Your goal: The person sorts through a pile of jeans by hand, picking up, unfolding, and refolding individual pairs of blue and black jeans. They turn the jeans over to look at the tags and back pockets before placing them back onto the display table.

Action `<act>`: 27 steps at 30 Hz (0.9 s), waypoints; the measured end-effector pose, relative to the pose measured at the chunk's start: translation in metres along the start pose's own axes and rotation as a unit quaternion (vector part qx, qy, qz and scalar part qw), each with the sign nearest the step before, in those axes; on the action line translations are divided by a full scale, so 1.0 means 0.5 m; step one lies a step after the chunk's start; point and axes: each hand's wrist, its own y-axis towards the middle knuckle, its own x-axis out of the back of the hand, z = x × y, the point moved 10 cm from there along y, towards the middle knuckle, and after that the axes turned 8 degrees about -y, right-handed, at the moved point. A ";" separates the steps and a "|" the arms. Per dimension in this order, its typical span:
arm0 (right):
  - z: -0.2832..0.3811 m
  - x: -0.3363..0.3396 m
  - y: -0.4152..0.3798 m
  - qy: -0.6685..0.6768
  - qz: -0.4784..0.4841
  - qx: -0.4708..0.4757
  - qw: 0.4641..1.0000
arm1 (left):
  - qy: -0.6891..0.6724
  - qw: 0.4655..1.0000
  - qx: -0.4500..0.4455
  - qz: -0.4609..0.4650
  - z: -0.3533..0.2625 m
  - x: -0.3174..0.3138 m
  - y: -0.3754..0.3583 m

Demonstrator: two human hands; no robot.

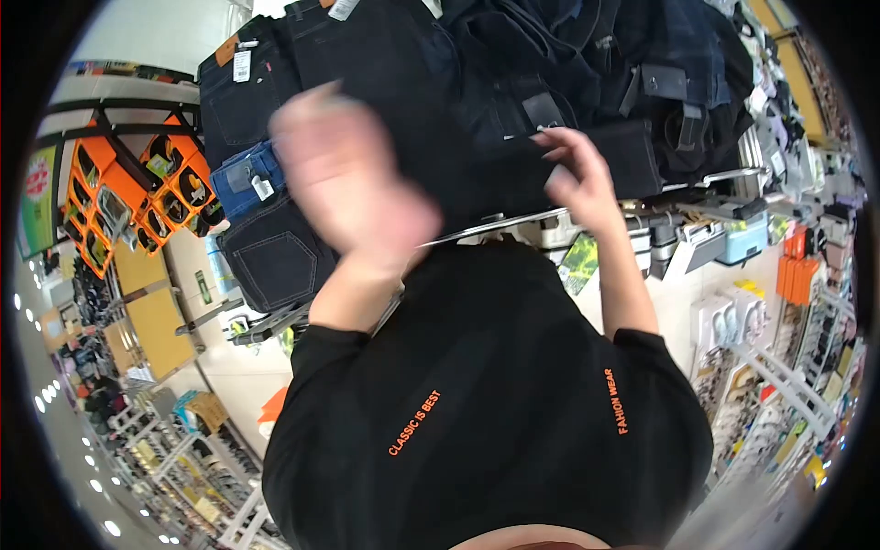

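Folded black trousers (522,179) lie along the front edge of the display, in front of my body. Motion smears my left hand (353,170), raised over the left part of the dark clothing, so its fingers do not show clearly. Above the right part of the trousers, my right hand (585,179) is half curled, thumb and fingers apart, with nothing between them. Dark jeans with a paper tag (242,69) lie beyond my left hand. Close to its left are folded blue jeans (246,181) and black jeans with a stitched pocket (272,257).
Heaped dark jeans (550,46) cover the back of the display. A metal rail (500,222) runs along its front edge. Orange racks (137,188) hang at left. Boxed goods (724,240) sit below the right side, and shelves of shoes (788,367) stand farther right.
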 end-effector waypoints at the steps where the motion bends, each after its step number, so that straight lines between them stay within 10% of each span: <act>1: 0.073 -0.048 -0.003 0.019 0.064 0.021 0.998 | 0.025 0.993 -0.039 0.110 0.003 -0.094 -0.043; 4: 0.078 -0.061 -0.068 -0.299 0.045 -0.010 0.953 | 0.113 0.871 -0.202 0.432 0.032 -0.304 -0.194; 6: 0.010 -0.043 -0.120 -0.465 -0.040 -0.026 0.884 | 0.140 0.743 -0.043 0.653 0.087 -0.364 -0.310; 8: -0.049 0.017 -0.139 -0.271 -0.137 -0.089 0.949 | 0.102 0.795 -0.261 0.538 0.039 -0.291 -0.346; 9: -0.101 0.034 -0.154 0.025 -0.174 -0.147 0.973 | 0.097 0.763 -0.184 0.612 0.061 -0.257 -0.358; 11: -0.221 0.044 -0.168 0.397 -0.227 -0.254 0.852 | 0.073 0.704 -0.002 0.706 0.127 -0.157 -0.345; 12: -0.278 0.053 -0.165 0.467 -0.256 -0.311 0.787 | 0.104 0.698 0.173 0.687 0.161 -0.092 -0.313; 14: -0.283 0.055 -0.170 0.447 -0.245 -0.361 0.781 | 0.169 0.845 0.082 0.500 0.269 0.111 -0.245; 17: -0.331 0.052 -0.202 0.462 -0.253 -0.394 0.753 | -0.083 0.756 0.647 0.047 0.335 0.416 -0.211; 20: -0.302 0.034 -0.230 0.415 -0.344 -0.443 0.716 | -0.193 0.829 0.524 0.035 0.316 0.606 -0.152; 27: -0.292 0.198 -0.232 0.255 -0.464 -0.300 0.794 | 0.154 0.923 0.339 0.097 0.253 0.655 -0.136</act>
